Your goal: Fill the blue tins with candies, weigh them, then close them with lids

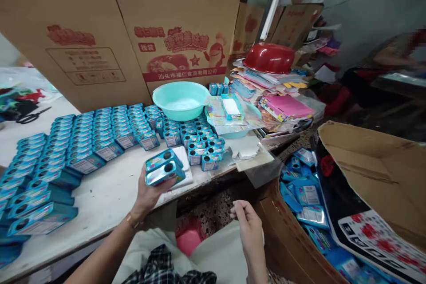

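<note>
My left hand [151,193] grips two small teal boxes [163,167] stacked together, just above the front edge of the white table [109,195]. My right hand [248,226] hangs lower, off the table's edge, between the table and an open carton [286,239]; its fingers are loosely curled and nothing shows in them. Rows of the same teal boxes [83,142] cover the table to the left and behind my left hand. More teal boxes [304,195] lie loose inside the carton at the right.
A teal basin [181,100] stands at the back of the table in front of large printed cartons [173,22]. A red bowl [269,57] rests upside down on a stack of coloured papers [266,84]. Scissors [31,116] lie far left. Another person sits at the far right.
</note>
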`<state>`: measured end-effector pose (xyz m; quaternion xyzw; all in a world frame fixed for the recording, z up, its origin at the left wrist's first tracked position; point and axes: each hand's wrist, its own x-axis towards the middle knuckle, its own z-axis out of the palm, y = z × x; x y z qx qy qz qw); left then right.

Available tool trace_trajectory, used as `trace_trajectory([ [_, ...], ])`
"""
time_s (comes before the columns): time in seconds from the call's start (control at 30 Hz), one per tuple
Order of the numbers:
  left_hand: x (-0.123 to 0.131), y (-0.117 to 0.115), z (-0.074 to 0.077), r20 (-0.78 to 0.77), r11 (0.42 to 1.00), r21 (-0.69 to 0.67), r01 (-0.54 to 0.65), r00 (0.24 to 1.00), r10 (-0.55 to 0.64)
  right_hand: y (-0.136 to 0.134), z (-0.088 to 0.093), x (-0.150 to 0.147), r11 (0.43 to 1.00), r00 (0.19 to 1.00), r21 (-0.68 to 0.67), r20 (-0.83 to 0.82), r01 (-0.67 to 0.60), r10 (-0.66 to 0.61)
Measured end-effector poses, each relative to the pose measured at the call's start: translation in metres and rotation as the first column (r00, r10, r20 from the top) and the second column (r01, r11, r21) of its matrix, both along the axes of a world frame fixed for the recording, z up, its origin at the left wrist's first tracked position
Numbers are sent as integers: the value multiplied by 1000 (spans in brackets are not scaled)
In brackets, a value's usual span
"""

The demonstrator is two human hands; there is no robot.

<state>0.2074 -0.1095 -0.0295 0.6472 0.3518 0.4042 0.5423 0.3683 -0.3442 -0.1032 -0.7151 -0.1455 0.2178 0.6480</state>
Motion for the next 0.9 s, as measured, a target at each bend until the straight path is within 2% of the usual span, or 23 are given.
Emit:
trace_trajectory([
  [0.07,-1,26,-5,-21,1000,8,-6,1000,7,11,-3,1,1000,1000,3,-13,-21,21],
  [0.13,0,48,-13,-44,999,20,37,998,-36,23,-7,1,1000,999,3,-37,-27,27],
  [0.3,13,86,-47,-50,988,-2,156,987,-156,51,-17,-2,998,996,-25,-72,-55,54],
  [0.47,20,104,-73,-154,966,55,252,958,-241,78,-15,-6,990,993,-92,-56,-107,102],
  [0.63,12,107,-83,-169,931,140,337,934,-313,99,-10,-12,974,987,-156,-47,-162,156],
  [0.7,6,105,-84,-191,936,211,283,951,-244,106,-8,-15,970,984,-166,-57,-177,170],
  [0.83,-7,92,-88,-214,936,352,12,974,69,125,0,-23,973,980,-142,-107,-184,170],
  [0.9,-10,82,-90,-214,921,382,-72,963,164,139,6,-27,972,974,-123,-134,-202,185],
])
